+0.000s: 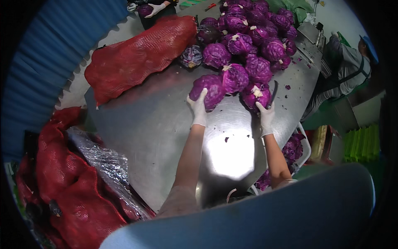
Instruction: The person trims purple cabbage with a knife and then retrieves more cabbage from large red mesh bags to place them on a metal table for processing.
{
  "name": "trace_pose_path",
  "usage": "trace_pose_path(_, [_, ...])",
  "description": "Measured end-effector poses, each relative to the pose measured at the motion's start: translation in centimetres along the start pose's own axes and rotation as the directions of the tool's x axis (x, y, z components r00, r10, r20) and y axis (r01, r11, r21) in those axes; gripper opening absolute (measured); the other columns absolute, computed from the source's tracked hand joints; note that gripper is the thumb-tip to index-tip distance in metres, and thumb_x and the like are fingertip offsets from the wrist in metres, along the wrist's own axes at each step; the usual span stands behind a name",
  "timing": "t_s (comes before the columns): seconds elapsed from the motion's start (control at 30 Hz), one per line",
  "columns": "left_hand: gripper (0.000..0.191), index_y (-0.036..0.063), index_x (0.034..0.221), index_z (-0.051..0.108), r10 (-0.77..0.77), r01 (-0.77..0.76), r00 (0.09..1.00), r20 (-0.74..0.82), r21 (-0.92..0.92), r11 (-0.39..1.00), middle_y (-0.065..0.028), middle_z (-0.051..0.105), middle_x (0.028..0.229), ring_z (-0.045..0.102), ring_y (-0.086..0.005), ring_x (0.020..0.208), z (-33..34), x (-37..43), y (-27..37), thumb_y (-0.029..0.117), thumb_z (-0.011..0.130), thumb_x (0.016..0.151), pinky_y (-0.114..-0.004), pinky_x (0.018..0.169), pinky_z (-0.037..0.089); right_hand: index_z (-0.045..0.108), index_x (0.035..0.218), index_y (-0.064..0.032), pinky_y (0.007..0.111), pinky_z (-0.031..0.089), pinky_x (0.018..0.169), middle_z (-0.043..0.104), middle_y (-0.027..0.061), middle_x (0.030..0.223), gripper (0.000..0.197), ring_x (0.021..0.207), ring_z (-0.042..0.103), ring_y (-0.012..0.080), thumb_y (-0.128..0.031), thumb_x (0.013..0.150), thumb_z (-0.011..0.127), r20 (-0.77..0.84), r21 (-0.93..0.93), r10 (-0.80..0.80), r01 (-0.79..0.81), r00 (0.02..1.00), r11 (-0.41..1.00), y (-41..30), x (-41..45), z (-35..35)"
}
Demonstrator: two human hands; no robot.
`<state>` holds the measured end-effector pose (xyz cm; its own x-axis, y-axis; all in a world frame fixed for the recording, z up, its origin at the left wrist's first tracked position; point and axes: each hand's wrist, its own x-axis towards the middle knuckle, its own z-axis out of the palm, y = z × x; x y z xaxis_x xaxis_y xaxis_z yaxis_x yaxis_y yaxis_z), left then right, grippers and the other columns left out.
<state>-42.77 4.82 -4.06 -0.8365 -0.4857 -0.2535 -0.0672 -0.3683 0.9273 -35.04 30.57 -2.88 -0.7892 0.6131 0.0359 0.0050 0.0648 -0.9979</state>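
Observation:
My left hand (199, 107), in a white glove, grips a red cabbage (210, 88) from its near left side. My right hand (266, 114), gloved alike, holds a dark-bladed knife (275, 90) with the blade pointing away from me. The same hand's thumb presses on a second red cabbage (253, 99), whose pale cut stem faces up. Between these two, slightly farther off, rests another red cabbage (235, 78). All of them lie on a stainless steel table (161, 140). My fingers under the cabbages are mostly hidden.
Beyond my hands rises a heap of red cabbages (239, 43). A full red mesh sack (140, 56) lies at the far left; more sacks (74, 186) stand nearer. Below the right edge is a white-rimmed container (306, 146) with leaves. Co-workers (351, 65) are at the right and far side.

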Motion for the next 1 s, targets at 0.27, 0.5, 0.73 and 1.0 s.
trace_pose_path(0.27, [0.082,0.0024,0.134,0.031,-0.078,0.092,0.987,0.143,-0.096,0.991,-0.0119,0.047,0.127,0.049,-0.0216,0.116,-2.5,-3.6,-0.8,0.017,0.083,0.073,-0.035,0.099,0.041,0.06,0.12,-0.0034,0.022,0.038,0.041,0.06,-0.0004,0.072,0.049,0.047,0.051,0.0064,-0.018,0.077,0.079,-0.034,-0.05,0.159,-0.16,0.987,0.986,1.4,3.5,-5.8])
trace_pose_path(0.5, [0.073,0.0034,0.142,0.027,-0.203,0.297,0.93,0.305,-0.305,0.905,-0.0124,0.043,0.134,0.045,-0.0215,0.123,-3.9,-14.9,-1.5,0.009,0.071,0.083,-0.038,0.104,0.039,0.068,0.111,-0.0107,0.023,0.034,0.04,0.058,-0.004,0.073,0.035,0.047,0.047,0.0056,-0.03,0.083,0.075,-0.25,0.13,0.332,-0.309,0.909,0.942,2.7,6.2,-9.4])
trace_pose_path(0.73, [0.082,0.0058,0.143,0.023,-0.194,0.319,0.847,0.495,-0.181,0.93,-0.0108,0.036,0.139,0.038,-0.0218,0.127,1.8,-19.5,-2.3,0.008,0.073,0.079,-0.039,0.111,0.029,0.06,0.116,0.0027,0.025,0.041,0.053,0.063,0.005,0.084,0.043,0.06,0.052,0.009,-0.021,0.083,0.074,-0.317,-0.076,0.021,-0.047,0.948,0.996,-1.3,5.1,-7.5])
trace_pose_path(1.0, [0.062,0.0002,0.141,0.031,-0.186,0.379,0.815,0.549,-0.261,0.888,-0.0122,0.045,0.135,0.046,-0.021,0.122,12.2,-17.4,-5.2,0.007,0.062,0.088,-0.035,0.106,0.037,0.054,0.122,0.0029,0.027,0.049,0.059,0.062,0.0057,0.092,0.05,0.072,0.061,0.0151,-0.025,0.085,0.073,-0.139,0.426,0.383,-0.294,0.913,0.856,4.2,5.0,-8.3])
